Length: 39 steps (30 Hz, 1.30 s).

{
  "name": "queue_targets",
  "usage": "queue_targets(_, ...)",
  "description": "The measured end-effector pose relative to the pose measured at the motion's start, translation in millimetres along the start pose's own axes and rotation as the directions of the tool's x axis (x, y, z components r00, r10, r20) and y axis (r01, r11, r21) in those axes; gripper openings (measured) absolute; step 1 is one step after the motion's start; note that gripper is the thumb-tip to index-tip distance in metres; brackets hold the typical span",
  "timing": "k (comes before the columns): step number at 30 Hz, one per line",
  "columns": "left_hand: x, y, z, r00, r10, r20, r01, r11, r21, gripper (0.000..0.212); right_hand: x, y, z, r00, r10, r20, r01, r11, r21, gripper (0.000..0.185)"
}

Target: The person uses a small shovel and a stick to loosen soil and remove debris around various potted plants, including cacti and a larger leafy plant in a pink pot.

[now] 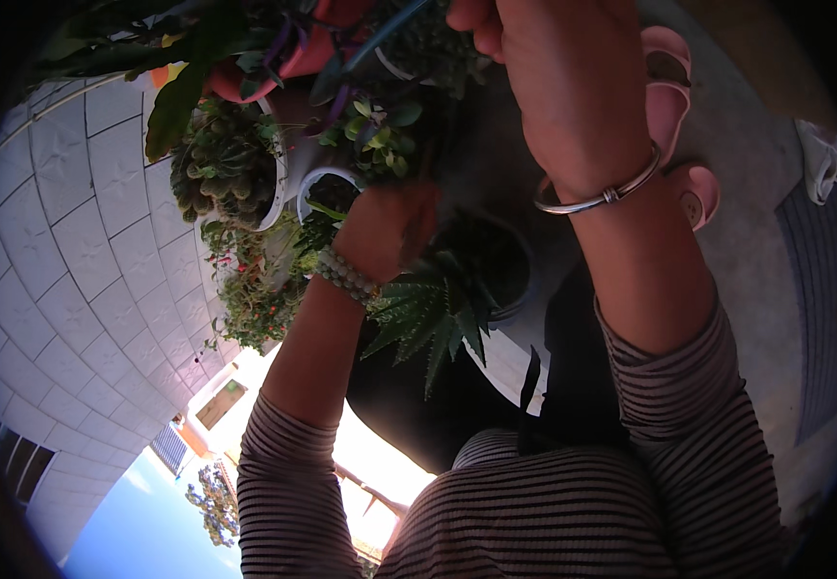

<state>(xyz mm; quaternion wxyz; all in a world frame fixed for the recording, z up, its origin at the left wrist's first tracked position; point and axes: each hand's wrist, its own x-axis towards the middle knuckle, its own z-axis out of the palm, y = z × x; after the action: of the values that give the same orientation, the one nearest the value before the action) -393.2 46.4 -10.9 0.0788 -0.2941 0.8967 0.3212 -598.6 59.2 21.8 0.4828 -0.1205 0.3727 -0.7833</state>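
Observation:
My left hand (pixel 389 224), with a beaded bracelet (pixel 346 273) at the wrist, reaches in among potted plants. Its fingers are in shadow, so any hold is unclear. Just below it spreads a spiky aloe-like plant (pixel 436 311) in a round pot (pixel 523 268). Beside its knuckles is a small white-rimmed pot (pixel 310 184), and a leafy plant (pixel 379 134) grows above. My right hand (pixel 570 87), a metal bangle (pixel 607 197) on its wrist, is raised at the top edge with fingers curled and partly cut off. A thin blue rod or tube (pixel 389 32) slants nearby; its upper end leaves the picture.
A cactus (pixel 219 170) in a white-rimmed pot, a red-fruited plant (pixel 252 297) and a red pot (pixel 310 58) stand along a tiled wall (pixel 93 210). Pink slippers (pixel 668 119) are on the floor at right, near a striped dark mat (pixel 824 304) and a white shoe-like item (pixel 822 163).

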Motion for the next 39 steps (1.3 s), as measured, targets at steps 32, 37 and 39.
queue_targets(32,-19.7,-14.0,2.1,0.994,-0.104,-0.037,0.095,0.974,-0.208,0.009,-1.9,16.4,-7.5,0.991,-0.099,0.086,0.099,0.995,0.002,0.020)
queue_targets(37,-15.7,-27.0,-4.1,0.962,-0.202,0.182,0.228,0.964,-0.135,0.017,0.5,10.0,1.6,0.997,-0.051,0.052,0.052,0.999,-0.007,0.020)
queue_targets(39,-16.2,-6.9,-12.1,0.978,-0.186,0.093,0.200,0.964,-0.173,0.013,-0.4,8.7,1.0,0.999,-0.032,0.029,0.032,0.999,0.012,0.020)
